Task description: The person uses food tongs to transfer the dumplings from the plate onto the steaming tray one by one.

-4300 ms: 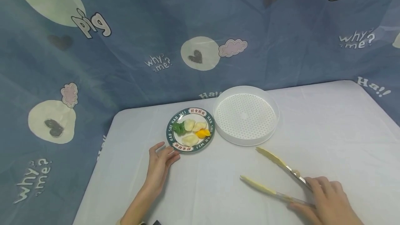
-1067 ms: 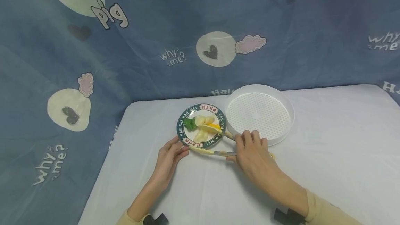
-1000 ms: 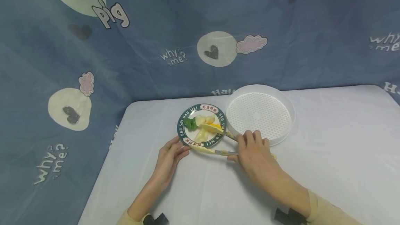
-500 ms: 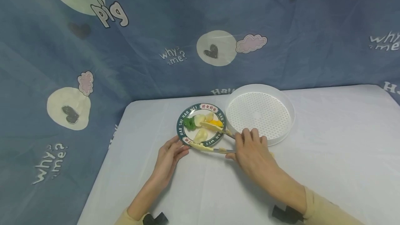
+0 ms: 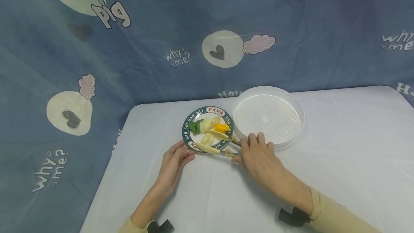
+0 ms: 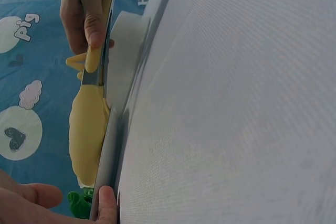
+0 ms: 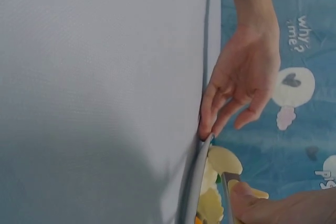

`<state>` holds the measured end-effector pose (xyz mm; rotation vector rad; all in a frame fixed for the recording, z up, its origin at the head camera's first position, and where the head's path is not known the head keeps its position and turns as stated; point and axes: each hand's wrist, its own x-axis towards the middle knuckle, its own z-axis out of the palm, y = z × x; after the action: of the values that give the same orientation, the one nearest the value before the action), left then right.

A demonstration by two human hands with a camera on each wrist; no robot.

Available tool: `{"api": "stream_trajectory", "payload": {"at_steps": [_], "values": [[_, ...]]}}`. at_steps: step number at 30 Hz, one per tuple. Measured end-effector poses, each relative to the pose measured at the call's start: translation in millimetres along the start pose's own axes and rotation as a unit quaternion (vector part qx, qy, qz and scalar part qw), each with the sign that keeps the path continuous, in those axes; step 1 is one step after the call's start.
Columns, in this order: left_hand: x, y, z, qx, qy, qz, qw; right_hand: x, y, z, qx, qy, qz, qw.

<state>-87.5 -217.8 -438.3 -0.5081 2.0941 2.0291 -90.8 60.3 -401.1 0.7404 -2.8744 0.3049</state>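
My right hand [image 5: 260, 159] grips metal tongs [image 5: 209, 149] with pale yellow tips. Their two arms reach over the plate, with the near pale dumpling [image 5: 207, 139] between the tips. Several dumplings lie on a round plate with a green lettered rim [image 5: 185, 134]: a green one [image 5: 195, 127], a yellow-orange one [image 5: 221, 128] and pale ones in the middle. At the plate's near left edge, my left hand [image 5: 173, 161] touches the rim with nearly straight fingers. In the right wrist view its fingertips [image 7: 205, 129] meet the plate's edge, the thumb apart.
A round white perforated steamer tray [image 5: 266, 116] stands close to the plate's right side, its wall raised. A white cloth [image 5: 349, 154] covers the table. Behind the table hangs a blue printed curtain [image 5: 145, 28].
My right hand has brought the tongs from the right side over to the plate. Over the last half second the tips have drawn closer around the near dumpling. My left hand stays at the rim.
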Motion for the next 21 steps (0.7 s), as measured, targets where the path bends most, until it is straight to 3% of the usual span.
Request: {"api": "stream_trajectory", "payload": {"at_steps": [21], "values": [[0.4, -0.4, -1.1, -0.008, -0.003, 0.001, 1.0000, -0.4, 8.6, -5.6, 0.016, -0.027, 0.026, 0.999]]}}
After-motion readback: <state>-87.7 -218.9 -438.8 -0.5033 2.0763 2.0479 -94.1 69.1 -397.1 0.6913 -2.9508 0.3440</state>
